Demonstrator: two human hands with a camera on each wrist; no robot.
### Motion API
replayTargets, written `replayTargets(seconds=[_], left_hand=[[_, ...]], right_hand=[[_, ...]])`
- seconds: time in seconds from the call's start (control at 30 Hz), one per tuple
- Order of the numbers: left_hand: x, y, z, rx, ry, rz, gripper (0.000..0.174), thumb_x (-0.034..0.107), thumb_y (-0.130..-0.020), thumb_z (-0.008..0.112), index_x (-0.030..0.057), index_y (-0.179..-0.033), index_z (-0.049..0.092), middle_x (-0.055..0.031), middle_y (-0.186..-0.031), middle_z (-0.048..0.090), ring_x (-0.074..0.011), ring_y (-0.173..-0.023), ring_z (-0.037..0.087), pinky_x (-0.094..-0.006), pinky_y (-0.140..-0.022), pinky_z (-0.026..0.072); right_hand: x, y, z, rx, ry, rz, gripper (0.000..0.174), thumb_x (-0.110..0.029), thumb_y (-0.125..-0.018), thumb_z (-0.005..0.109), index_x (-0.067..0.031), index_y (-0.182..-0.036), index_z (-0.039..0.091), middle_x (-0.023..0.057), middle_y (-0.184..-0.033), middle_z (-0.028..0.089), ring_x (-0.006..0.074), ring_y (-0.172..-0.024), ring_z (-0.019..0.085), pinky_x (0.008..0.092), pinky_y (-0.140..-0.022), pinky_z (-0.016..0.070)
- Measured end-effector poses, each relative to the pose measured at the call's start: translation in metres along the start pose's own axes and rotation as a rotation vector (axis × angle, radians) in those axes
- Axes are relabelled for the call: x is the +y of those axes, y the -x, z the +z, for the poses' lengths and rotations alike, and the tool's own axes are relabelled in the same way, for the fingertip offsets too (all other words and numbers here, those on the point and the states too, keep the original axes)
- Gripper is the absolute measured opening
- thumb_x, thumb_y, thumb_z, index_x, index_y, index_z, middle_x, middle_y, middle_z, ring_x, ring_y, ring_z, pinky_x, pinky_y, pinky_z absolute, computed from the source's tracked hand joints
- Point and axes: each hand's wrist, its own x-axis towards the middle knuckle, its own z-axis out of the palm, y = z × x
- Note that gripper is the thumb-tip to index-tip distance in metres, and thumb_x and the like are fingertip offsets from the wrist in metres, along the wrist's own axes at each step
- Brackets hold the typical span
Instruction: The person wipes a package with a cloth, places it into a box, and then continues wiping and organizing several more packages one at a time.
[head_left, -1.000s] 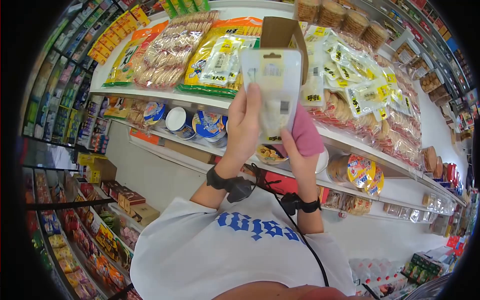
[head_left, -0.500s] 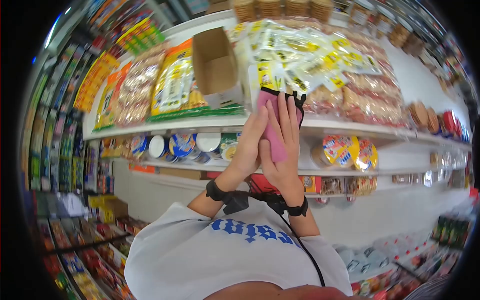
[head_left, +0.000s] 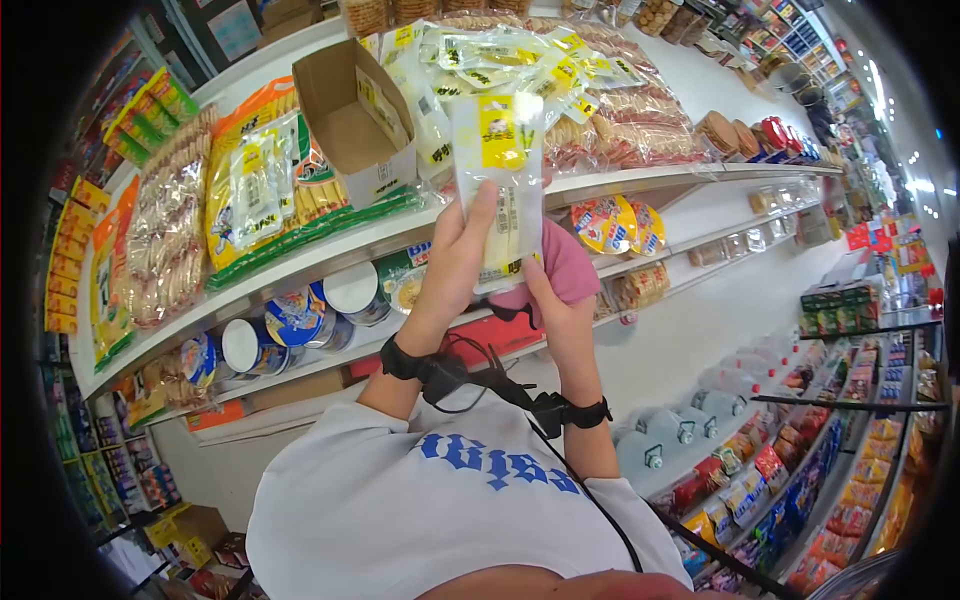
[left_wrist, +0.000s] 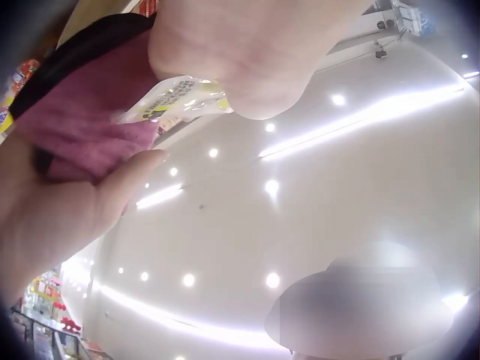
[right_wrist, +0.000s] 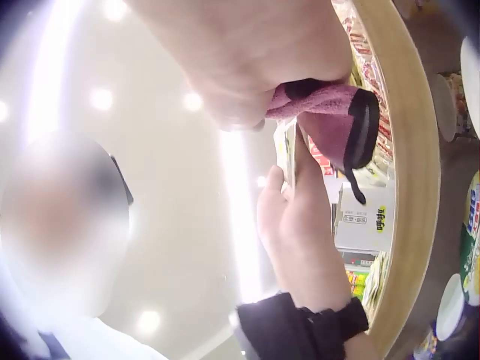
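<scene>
A clear-and-white snack packet (head_left: 517,200) with a yellow label is held upright over the shelf edge, its printed front facing up toward the head camera. My left hand (head_left: 455,260) grips its left side, thumb lying across the front. At the lower right corner, my right hand (head_left: 566,312) pinches the packet with its thumb, and a pink cloth (head_left: 570,265) with black edging is bunched in that same hand behind it. In the right wrist view the left hand (right_wrist: 292,217) holds the packet edge-on, beside the hanging cloth (right_wrist: 330,127).
An open cardboard box (head_left: 345,130) stands on the top shelf (head_left: 290,245), one packet inside. Similar packets (head_left: 490,50) lie heaped behind on bagged crackers (head_left: 640,130). Large yellow snack bags (head_left: 250,140) lie left. Tubs (head_left: 350,290) line the shelf below.
The packet's back was showing; then the right hand lay flat with the cloth over it. Now the front shows and the cloth sits behind. The view has shifted rightward along the shelf.
</scene>
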Motion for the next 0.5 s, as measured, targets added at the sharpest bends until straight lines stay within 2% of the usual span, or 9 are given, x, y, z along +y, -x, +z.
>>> replayTargets(seconds=[0.07,0.1,0.2,0.23,0.33,0.37,0.43,0.5], left_hand=[[0.000,0.007,-0.006,-0.014,-0.097,0.016,0.042,0.036,-0.108,0.053,-0.0007,-0.126,0.063,-0.0060,-0.110,0.070,-0.0069,-0.095,0.064,-0.0245,-0.084,0.0515],[0.004,0.010,-0.007,-0.027,-0.075,0.037,0.039,0.032,-0.108,0.053,-0.0012,-0.125,0.064,-0.0056,-0.106,0.070,-0.0071,-0.093,0.062,-0.0247,-0.081,0.0502],[0.024,-0.001,-0.026,0.094,-0.345,0.477,0.032,0.025,-0.108,0.053,-0.0011,-0.122,0.065,-0.0074,-0.107,0.070,-0.0108,-0.093,0.062,-0.0274,-0.082,0.0504],[0.032,-0.006,-0.042,0.124,-0.441,0.481,0.033,0.022,-0.110,0.048,-0.0042,-0.121,0.064,-0.0086,-0.117,0.068,-0.0134,-0.108,0.064,-0.0297,-0.097,0.0488],[0.051,-0.035,-0.070,0.301,-0.559,0.756,0.028,0.017,-0.106,0.052,-0.0040,-0.119,0.064,-0.0132,-0.113,0.067,-0.0217,-0.105,0.066,-0.0320,-0.097,0.0487],[0.056,-0.046,-0.077,0.349,-0.652,0.825,0.027,0.016,-0.104,0.054,-0.0037,-0.119,0.064,-0.0158,-0.114,0.066,-0.0260,-0.105,0.066,-0.0337,-0.097,0.0492],[0.067,-0.067,-0.088,0.455,-0.852,0.953,0.026,0.015,-0.100,0.057,-0.0032,-0.118,0.064,-0.0211,-0.114,0.064,-0.0347,-0.104,0.066,-0.0373,-0.096,0.0502],[0.066,-0.092,-0.096,0.494,-0.933,0.868,0.026,0.016,-0.098,0.059,-0.0027,-0.116,0.064,-0.0258,-0.117,0.062,-0.0419,-0.104,0.065,-0.0424,-0.096,0.0505]], right_hand=[[0.011,0.013,-0.002,0.054,-0.025,0.097,0.037,-0.009,-0.101,0.062,0.0066,-0.134,0.055,0.0076,-0.116,0.068,0.0095,-0.098,0.064,0.0252,-0.085,0.0520],[0.011,0.017,0.000,0.078,-0.041,0.145,0.035,-0.009,-0.101,0.063,0.0061,-0.133,0.056,0.0066,-0.113,0.069,0.0079,-0.092,0.065,0.0240,-0.081,0.0529],[0.001,0.017,0.012,0.303,0.108,0.057,0.028,-0.012,-0.101,0.065,0.0023,-0.124,0.060,0.0009,-0.092,0.068,0.0021,-0.058,0.053,0.0182,-0.053,0.0430],[0.013,0.013,0.009,0.370,0.099,-0.015,0.024,-0.015,-0.101,0.065,0.0006,-0.120,0.061,-0.0003,-0.090,0.066,0.0021,-0.059,0.051,0.0196,-0.054,0.0426],[0.028,-0.001,-0.001,0.400,0.089,-0.009,0.024,-0.013,-0.101,0.065,0.0018,-0.120,0.063,0.0013,-0.102,0.068,0.0029,-0.083,0.060,0.0211,-0.071,0.0493],[0.029,-0.007,0.006,0.416,0.047,-0.034,0.020,-0.014,-0.101,0.066,0.0003,-0.115,0.064,0.0000,-0.101,0.067,0.0024,-0.084,0.059,0.0207,-0.072,0.0480],[0.030,-0.016,0.019,0.435,0.044,-0.061,0.019,-0.014,-0.101,0.066,0.0001,-0.113,0.064,-0.0009,-0.098,0.066,0.0020,-0.080,0.058,0.0204,-0.068,0.0470],[0.036,-0.027,0.023,0.391,0.010,-0.084,0.019,-0.016,-0.102,0.066,-0.0006,-0.113,0.064,-0.0022,-0.091,0.064,0.0013,-0.072,0.054,0.0198,-0.060,0.0439]])
